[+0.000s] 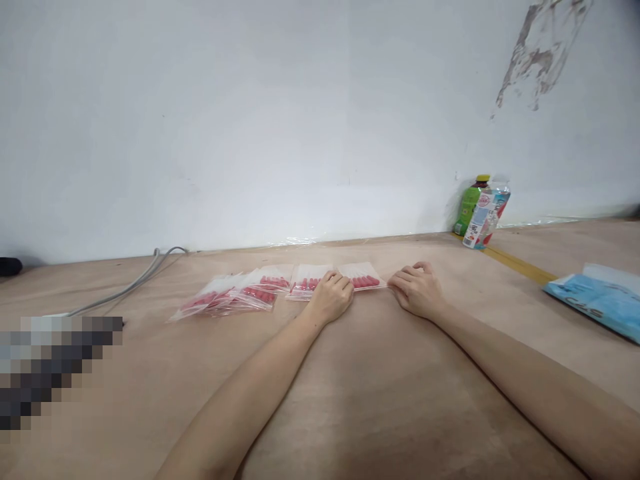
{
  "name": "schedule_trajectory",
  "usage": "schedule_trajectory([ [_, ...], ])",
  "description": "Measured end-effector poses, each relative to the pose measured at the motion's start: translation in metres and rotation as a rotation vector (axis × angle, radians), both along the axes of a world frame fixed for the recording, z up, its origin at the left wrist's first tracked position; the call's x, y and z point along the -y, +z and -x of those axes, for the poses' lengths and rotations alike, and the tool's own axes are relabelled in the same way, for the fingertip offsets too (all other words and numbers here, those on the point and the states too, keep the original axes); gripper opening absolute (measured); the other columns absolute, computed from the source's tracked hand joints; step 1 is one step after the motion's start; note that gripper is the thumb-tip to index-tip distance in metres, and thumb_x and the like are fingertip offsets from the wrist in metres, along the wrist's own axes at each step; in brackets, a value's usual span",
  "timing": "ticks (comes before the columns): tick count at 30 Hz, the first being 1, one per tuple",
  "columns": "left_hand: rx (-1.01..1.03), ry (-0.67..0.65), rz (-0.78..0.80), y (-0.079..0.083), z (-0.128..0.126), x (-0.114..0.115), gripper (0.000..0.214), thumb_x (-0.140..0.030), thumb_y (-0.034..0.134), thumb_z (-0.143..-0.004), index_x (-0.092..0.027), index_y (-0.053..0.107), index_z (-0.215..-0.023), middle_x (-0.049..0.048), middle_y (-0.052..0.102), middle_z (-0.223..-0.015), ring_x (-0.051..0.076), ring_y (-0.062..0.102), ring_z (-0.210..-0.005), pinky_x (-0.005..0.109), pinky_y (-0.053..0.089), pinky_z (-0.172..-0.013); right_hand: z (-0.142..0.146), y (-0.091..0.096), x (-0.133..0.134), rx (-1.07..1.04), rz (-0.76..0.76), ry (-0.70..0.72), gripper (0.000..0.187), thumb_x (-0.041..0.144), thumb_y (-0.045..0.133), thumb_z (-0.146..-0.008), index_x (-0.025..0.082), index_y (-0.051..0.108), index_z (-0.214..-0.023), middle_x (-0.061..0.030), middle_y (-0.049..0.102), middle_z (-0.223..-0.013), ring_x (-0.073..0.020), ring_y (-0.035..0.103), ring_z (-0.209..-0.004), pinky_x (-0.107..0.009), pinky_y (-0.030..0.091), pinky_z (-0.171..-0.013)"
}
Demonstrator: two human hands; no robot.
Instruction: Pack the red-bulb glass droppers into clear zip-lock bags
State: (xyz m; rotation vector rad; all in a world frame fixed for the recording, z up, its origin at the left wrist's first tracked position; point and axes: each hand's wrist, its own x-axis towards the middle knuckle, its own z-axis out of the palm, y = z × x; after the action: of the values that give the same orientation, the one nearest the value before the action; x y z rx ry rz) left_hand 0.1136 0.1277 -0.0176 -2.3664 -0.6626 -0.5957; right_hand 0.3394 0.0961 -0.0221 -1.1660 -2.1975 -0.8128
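Observation:
Several small clear plastic bags (257, 293) with red, rod-shaped pieces in them lie in an overlapping pile on the left. Two more such bags lie side by side to its right: one nearer the pile (306, 275) and a rightmost bag (363, 272). My left hand (333, 297) is closed, fingers curled down where these two meet, at the left side of the rightmost bag. At that bag's right corner, my right hand (416, 290) is closed with its thumb and fingers pinched together. The fingertips of both hands are partly hidden.
Against the white wall stand a green bottle with a yellow cap (467, 208) and a clear labelled bottle (486, 217). A yellow strip (520, 263) runs toward a blue package (597, 300) on the right. A grey cable (135, 283) lies at left, near a pixelated area.

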Motion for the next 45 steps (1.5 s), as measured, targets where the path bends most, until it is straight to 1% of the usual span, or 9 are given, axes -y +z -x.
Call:
schedule_trajectory([
  [7, 0.016, 0.047, 0.031, 0.003, 0.0, 0.002, 0.021, -0.009, 0.042, -0.085, -0.013, 0.056, -0.071, 0.0065, 0.059, -0.07, 0.018, 0.054, -0.071, 0.034, 0.038, -0.079, -0.001, 0.001, 0.001, 0.007, 0.012, -0.011, 0.018, 0.017, 0.045, -0.079, 0.019, 0.062, -0.074, -0.0026, 0.065, -0.072, -0.0156, 0.052, -0.074, -0.036, 0.023, -0.079],
  [10, 0.023, 0.034, 0.053, 0.005, 0.003, 0.008, 0.013, -0.015, 0.046, -0.086, -0.015, 0.058, -0.082, 0.0054, 0.062, -0.08, 0.017, 0.056, -0.08, 0.034, 0.038, -0.084, -0.004, 0.001, 0.001, 0.029, 0.008, 0.009, 0.018, 0.016, 0.045, -0.078, 0.019, 0.062, -0.071, -0.003, 0.064, -0.069, -0.0161, 0.051, -0.074, -0.037, 0.023, -0.08],
  [14, 0.081, 0.057, 0.069, 0.009, 0.029, 0.02, 0.037, -0.033, 0.055, -0.081, -0.019, 0.048, -0.115, 0.0095, 0.055, -0.114, 0.023, 0.046, -0.108, 0.042, 0.032, -0.094, -0.015, 0.003, 0.005, 0.044, 0.04, 0.03, 0.017, 0.023, 0.048, -0.076, 0.019, 0.061, -0.066, -0.003, 0.062, -0.066, -0.017, 0.051, -0.075, -0.038, 0.024, -0.081],
  [17, 0.122, 0.099, 0.088, 0.009, 0.059, 0.028, 0.041, -0.034, 0.055, -0.081, -0.017, 0.047, -0.117, 0.0113, 0.052, -0.118, 0.026, 0.043, -0.113, 0.045, 0.03, -0.097, -0.011, 0.005, 0.01, -0.006, 0.047, 0.058, 0.023, 0.039, 0.051, -0.074, 0.019, 0.063, -0.073, -0.0054, 0.063, -0.077, -0.0188, 0.051, -0.078, -0.038, 0.025, -0.081],
  [21, 0.175, 0.147, 0.12, 0.004, 0.086, 0.03, 0.034, -0.029, 0.05, -0.083, -0.017, 0.05, -0.115, 0.0118, 0.054, -0.115, 0.025, 0.047, -0.11, 0.043, 0.038, -0.093, 0.03, 0.007, 0.015, -0.078, 0.029, 0.087, 0.028, 0.041, 0.051, -0.075, 0.019, 0.061, -0.088, -0.0075, 0.062, -0.088, -0.0198, 0.051, -0.083, -0.036, 0.026, -0.079],
  [27, 0.184, 0.152, 0.19, 0.002, 0.086, 0.025, 0.023, -0.017, 0.048, -0.083, -0.017, 0.056, -0.104, 0.008, 0.058, -0.106, 0.02, 0.056, -0.096, 0.033, 0.048, -0.08, 0.11, 0.007, 0.004, 0.013, 0.092, 0.079, 0.024, 0.03, 0.049, -0.078, 0.019, 0.056, -0.099, -0.0085, 0.059, -0.097, -0.0213, 0.05, -0.087, -0.035, 0.028, -0.072],
  [32, 0.188, 0.147, 0.219, 0.001, 0.086, 0.023, 0.025, -0.015, 0.048, -0.083, -0.017, 0.056, -0.107, 0.0072, 0.059, -0.106, 0.019, 0.054, -0.098, 0.031, 0.045, -0.085, 0.134, 0.004, -0.013, 0.047, 0.15, 0.034, 0.018, 0.019, 0.043, -0.083, 0.02, 0.056, -0.096, -0.0074, 0.059, -0.097, -0.0181, 0.053, -0.079, -0.032, 0.029, -0.069],
  [37, 0.204, 0.182, 0.205, 0.003, 0.086, 0.026, 0.029, -0.02, 0.048, -0.084, -0.018, 0.054, -0.112, 0.007, 0.058, -0.11, 0.018, 0.053, -0.101, 0.029, 0.044, -0.087, 0.132, 0.004, -0.024, 0.125, 0.179, 0.095, 0.021, 0.013, 0.037, -0.086, 0.016, 0.055, -0.095, -0.0067, 0.061, -0.092, -0.0158, 0.055, -0.075, -0.031, 0.032, -0.077],
  [45, 0.255, 0.385, 0.103, 0.018, 0.099, 0.031, 0.047, -0.044, 0.05, -0.078, -0.013, 0.053, -0.114, 0.0173, 0.047, -0.122, 0.038, 0.031, -0.12, 0.058, 0.009, -0.1, 0.076, 0.012, -0.023, 0.022, 0.189, 0.057, 0.026, 0.007, 0.035, -0.083, 0.019, 0.05, -0.101, -0.0075, 0.057, -0.109, -0.0181, 0.055, -0.089, -0.032, 0.031, -0.082],
])
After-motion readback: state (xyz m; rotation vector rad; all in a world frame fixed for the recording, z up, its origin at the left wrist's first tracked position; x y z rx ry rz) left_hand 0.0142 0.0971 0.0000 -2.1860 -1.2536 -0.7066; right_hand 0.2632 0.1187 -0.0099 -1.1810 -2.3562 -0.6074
